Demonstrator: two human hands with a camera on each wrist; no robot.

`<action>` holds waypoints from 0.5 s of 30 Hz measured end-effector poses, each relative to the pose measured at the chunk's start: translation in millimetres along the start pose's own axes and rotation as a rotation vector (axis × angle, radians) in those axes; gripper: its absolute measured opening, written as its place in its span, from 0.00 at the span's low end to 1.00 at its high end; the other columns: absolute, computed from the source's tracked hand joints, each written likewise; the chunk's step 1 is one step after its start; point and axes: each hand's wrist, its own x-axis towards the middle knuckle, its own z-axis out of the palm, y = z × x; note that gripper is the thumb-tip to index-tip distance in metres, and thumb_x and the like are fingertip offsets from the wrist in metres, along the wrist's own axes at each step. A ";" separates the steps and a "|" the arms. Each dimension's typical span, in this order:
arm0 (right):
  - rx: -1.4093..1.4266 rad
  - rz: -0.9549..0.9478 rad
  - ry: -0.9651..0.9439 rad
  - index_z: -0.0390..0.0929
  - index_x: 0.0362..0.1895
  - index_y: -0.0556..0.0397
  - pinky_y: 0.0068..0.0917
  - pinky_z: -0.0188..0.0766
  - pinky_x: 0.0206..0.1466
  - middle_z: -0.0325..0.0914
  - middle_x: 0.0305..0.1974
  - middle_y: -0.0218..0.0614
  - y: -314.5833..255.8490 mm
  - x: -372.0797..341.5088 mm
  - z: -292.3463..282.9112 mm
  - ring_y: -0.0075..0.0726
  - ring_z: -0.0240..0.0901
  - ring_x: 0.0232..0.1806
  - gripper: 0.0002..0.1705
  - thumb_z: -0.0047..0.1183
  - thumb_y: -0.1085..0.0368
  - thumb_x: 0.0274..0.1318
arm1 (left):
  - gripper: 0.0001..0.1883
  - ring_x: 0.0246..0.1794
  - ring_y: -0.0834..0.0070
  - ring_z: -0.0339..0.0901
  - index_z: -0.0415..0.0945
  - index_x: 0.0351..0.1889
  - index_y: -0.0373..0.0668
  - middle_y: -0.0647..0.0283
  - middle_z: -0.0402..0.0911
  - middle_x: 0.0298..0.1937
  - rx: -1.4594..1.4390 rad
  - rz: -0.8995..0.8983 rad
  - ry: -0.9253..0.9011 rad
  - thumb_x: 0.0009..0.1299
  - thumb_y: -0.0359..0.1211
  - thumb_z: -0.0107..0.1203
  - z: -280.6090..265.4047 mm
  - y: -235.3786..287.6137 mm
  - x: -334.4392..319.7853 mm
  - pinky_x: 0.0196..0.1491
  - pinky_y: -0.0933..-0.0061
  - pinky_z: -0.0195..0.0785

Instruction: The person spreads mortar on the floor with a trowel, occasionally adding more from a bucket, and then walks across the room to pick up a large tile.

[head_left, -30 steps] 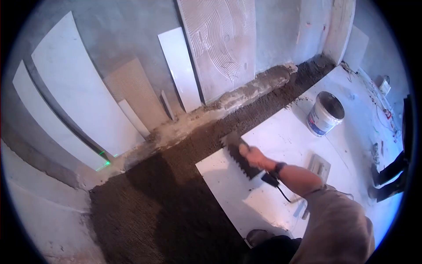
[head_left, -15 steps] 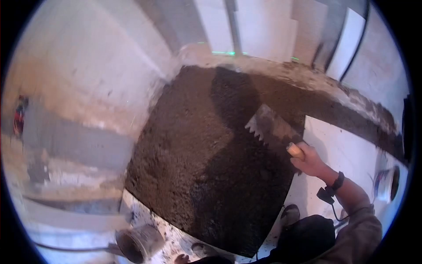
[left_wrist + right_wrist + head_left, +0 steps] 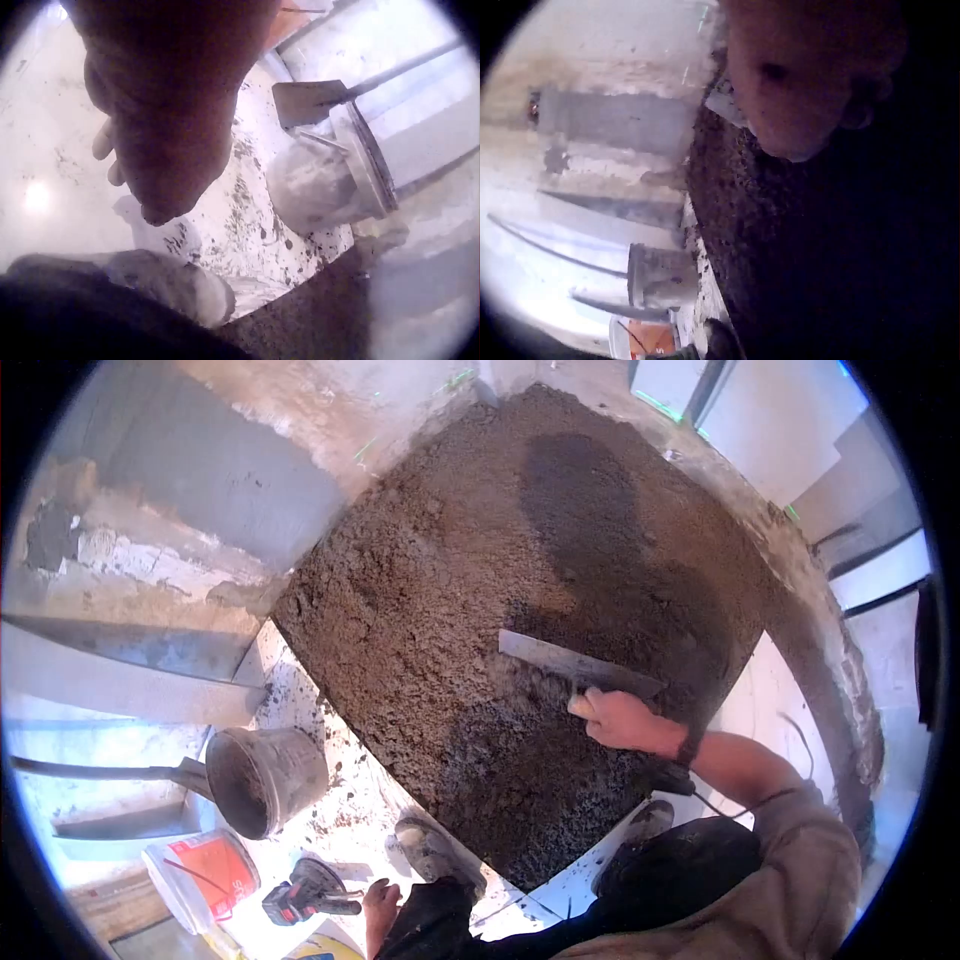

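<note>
My right hand [image 3: 620, 718] grips the handle of a notched trowel [image 3: 570, 660] over a bed of dark, crumbly mortar [image 3: 400, 620]. The trowel's long metal blade lies close over the mortar, its straight edge facing away from me. In the right wrist view the hand [image 3: 802, 90] is dim and hides most of the trowel. Down by my left knee, my left hand [image 3: 381, 905] hangs loosely with nothing in it. The left wrist view shows that hand [image 3: 165, 135] dark against the spattered pale floor.
A dirty bucket [image 3: 290, 775], a white bucket with an orange label [image 3: 215, 875] and a cordless power tool [image 3: 308, 890] stand at left. White tile [image 3: 785, 700] borders the mortar at right. My shoes [image 3: 435, 852] are at its near edge. Panels [image 3: 800, 420] lean on the wall.
My view has swung left and down from the white tile to the mortar bed. The right hand has carried the trowel off the tile to over the mortar. My left hand has come into view.
</note>
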 end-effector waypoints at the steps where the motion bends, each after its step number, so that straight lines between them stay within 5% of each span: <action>1: 0.016 0.032 0.041 0.65 0.40 0.58 0.57 0.69 0.37 0.74 0.30 0.57 2.3 1.5 -0.3 0.69 0.73 0.35 0.19 0.53 0.59 0.48 | 0.24 0.50 0.60 0.74 0.68 0.59 0.37 0.48 0.71 0.59 0.115 0.096 0.027 0.70 0.40 0.54 5.1 -2.4 -3.5 0.52 0.64 0.69; 2: 0.029 0.069 0.084 0.65 0.40 0.58 0.57 0.68 0.38 0.74 0.31 0.57 9.1 -0.4 -1.1 0.68 0.73 0.36 0.19 0.53 0.59 0.48 | 0.23 0.52 0.60 0.74 0.69 0.58 0.35 0.48 0.73 0.56 -0.259 -0.364 -0.147 0.70 0.40 0.54 -15.6 31.4 -2.6 0.51 0.63 0.70; 3: 0.044 0.113 0.133 0.65 0.40 0.58 0.56 0.68 0.38 0.74 0.31 0.57 17.1 -5.2 -4.7 0.67 0.73 0.36 0.19 0.53 0.58 0.48 | 0.23 0.50 0.61 0.75 0.70 0.57 0.34 0.49 0.77 0.52 -0.670 -0.439 -0.057 0.69 0.39 0.55 11.0 -8.4 -9.0 0.49 0.63 0.71; 5: 0.012 0.145 0.143 0.66 0.38 0.58 0.53 0.69 0.38 0.74 0.33 0.55 30.5 -25.5 -31.7 0.66 0.73 0.37 0.20 0.53 0.56 0.47 | 0.23 0.46 0.64 0.77 0.70 0.57 0.33 0.50 0.78 0.49 -0.219 -0.180 -0.018 0.69 0.38 0.55 4.9 -8.2 -6.7 0.47 0.66 0.72; 8: -0.072 0.164 -0.139 0.67 0.39 0.56 0.50 0.71 0.40 0.74 0.33 0.53 37.1 -73.2 -90.2 0.62 0.74 0.38 0.19 0.53 0.57 0.46 | 0.24 0.42 0.66 0.78 0.68 0.59 0.34 0.51 0.78 0.49 -0.456 -0.434 -0.090 0.69 0.39 0.56 -61.7 99.4 9.3 0.42 0.67 0.74; 11: 0.179 0.856 -0.495 0.73 0.39 0.57 0.46 0.71 0.39 0.77 0.29 0.51 19.8 -94.0 -107.2 0.55 0.77 0.36 0.17 0.53 0.59 0.48 | 0.26 0.39 0.67 0.79 0.67 0.61 0.35 0.52 0.78 0.49 -0.697 -0.521 -0.021 0.69 0.39 0.55 -57.5 96.0 17.5 0.38 0.68 0.74; 15: 0.004 0.103 -0.295 0.75 0.32 0.57 0.38 0.69 0.28 0.77 0.23 0.37 22.2 -16.2 -14.6 0.33 0.77 0.26 0.13 0.50 0.59 0.52 | 0.27 0.41 0.67 0.80 0.66 0.62 0.35 0.52 0.78 0.48 -0.776 -0.536 -0.048 0.70 0.40 0.56 -39.8 78.4 18.2 0.37 0.68 0.74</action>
